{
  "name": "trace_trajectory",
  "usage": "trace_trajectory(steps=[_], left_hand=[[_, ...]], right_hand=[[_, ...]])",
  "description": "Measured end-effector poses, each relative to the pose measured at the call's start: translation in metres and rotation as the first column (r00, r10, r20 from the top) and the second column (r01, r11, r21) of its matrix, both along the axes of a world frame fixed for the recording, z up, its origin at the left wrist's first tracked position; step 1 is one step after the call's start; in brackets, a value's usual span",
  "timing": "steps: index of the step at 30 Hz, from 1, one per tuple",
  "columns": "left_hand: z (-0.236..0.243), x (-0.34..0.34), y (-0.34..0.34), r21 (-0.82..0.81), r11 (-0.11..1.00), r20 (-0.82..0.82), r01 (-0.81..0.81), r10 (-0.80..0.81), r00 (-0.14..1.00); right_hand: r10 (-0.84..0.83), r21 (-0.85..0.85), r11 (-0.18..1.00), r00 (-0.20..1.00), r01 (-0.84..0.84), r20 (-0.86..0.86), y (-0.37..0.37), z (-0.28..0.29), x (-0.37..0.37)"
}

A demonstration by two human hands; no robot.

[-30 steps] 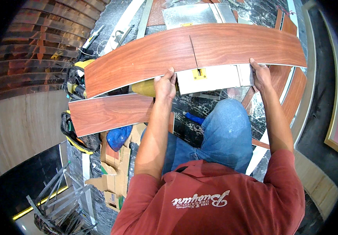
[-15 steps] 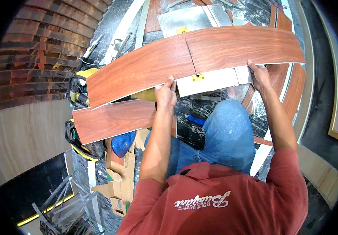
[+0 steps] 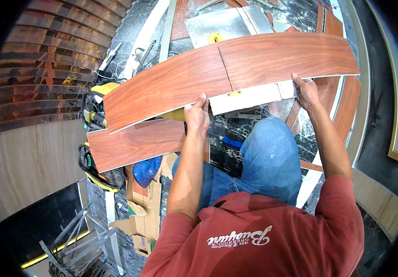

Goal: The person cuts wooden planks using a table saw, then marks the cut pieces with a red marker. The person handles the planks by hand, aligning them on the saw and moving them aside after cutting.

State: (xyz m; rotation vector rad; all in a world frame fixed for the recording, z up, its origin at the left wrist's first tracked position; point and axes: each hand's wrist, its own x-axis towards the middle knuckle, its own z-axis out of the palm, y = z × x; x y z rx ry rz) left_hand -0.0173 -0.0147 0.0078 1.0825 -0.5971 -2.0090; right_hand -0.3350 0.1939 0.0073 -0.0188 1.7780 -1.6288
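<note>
Red-brown plank [image 3: 296, 55], one piece, flat and long with wood grain, is held in front of the person [image 3: 259, 226], over a flat plate [image 3: 247, 100] which looks silver beyond it and white at the near side. Its long axis goes from left to right, with the left end nearer to the person; its edges look curved. One thin dark line crosses it around the middle. Two hands hold its near edge: the left hand [image 3: 197, 115] is close to the middle, the right hand [image 3: 306, 92] more to the right. Each grip is closed on the plank, thumb above, other fingers mostly hidden. One second plank [image 3: 136, 145], with similar grain, is at lower left, near two black-and-yellow bags [image 3: 102, 174]. Black floor [image 3: 222, 159] has white veins, like marble.
</note>
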Motion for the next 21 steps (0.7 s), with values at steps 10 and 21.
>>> trace_trajectory(steps=[10,21], left_hand=[[0.000,0.005,0.004,0.015,1.000,0.010,-0.002,0.002,1.000],[-0.002,0.008,0.008,-0.016,1.000,-0.033,-0.007,0.007,0.999]], right_hand=[[0.007,-0.035,0.999,0.999,-0.006,0.036,0.001,0.011,0.009],[-0.026,-0.086,0.996,0.999,0.024,-0.027,-0.003,0.030,0.026]])
